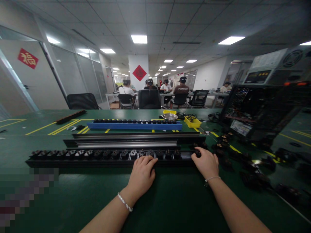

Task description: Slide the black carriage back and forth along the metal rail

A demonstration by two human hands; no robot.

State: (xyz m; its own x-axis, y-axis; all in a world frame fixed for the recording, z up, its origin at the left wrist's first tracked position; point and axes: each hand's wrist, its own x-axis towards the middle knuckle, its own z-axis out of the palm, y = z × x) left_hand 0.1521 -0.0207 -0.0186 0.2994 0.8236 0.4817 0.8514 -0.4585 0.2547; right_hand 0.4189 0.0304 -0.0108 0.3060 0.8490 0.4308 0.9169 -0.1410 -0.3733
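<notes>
A long black channel-shaped rail (73, 161) lies across the green table in front of me, with a row of small black socket-like parts (115, 154) set along it. My left hand (143, 173) rests over the rail's front edge right of its middle, fingers curled together on it and the fingertips partly over the row. Near the rail's right end, my right hand (206, 162) pinches a small black part (198, 152) between thumb and fingers. Its exact kind is hard to make out. A bare stretch of rail lies between the row's last part and my right hand.
Behind are dark metal strips (121, 143), a blue rail (136, 126) with black parts, a steel bowl (169, 116) and a yellow tray (192, 122). Loose black parts (225, 142) lie scattered at right near an open computer case (252, 110). People (182, 87) sit farther off.
</notes>
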